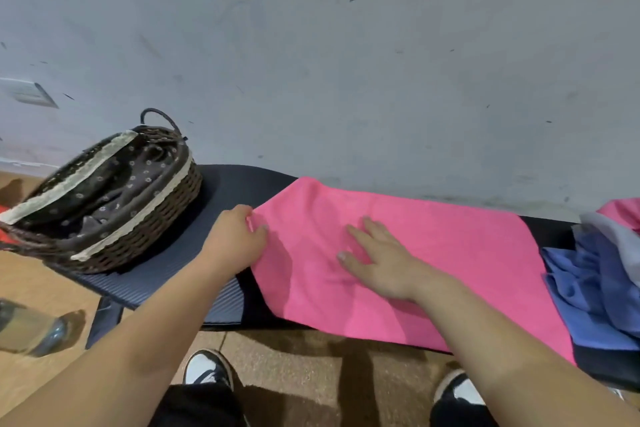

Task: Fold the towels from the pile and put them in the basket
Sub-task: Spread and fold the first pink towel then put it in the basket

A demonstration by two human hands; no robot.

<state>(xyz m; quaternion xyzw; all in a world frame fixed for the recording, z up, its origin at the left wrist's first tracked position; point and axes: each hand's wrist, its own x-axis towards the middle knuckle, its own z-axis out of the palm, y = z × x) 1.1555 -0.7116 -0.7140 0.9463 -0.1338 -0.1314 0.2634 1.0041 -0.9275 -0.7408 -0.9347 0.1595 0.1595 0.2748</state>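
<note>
A pink towel [450, 253] lies spread flat along the dark bench [235, 184]. My left hand [235, 239] pinches the towel's left edge, fingers curled round the cloth. With straight fingers, my right hand [377, 260] presses flat on the towel's middle. A dark wicker basket [145, 236] with a flowered brown lining stands on the bench's left end, with no towel visible inside. A pile of towels [595, 274], blue, grey and pink, lies at the right end.
A marked grey wall [346, 62] rises right behind the bench. A plastic bottle [31, 333] lies on the floor at the left. My two shoes [207, 371] show below the bench's front edge.
</note>
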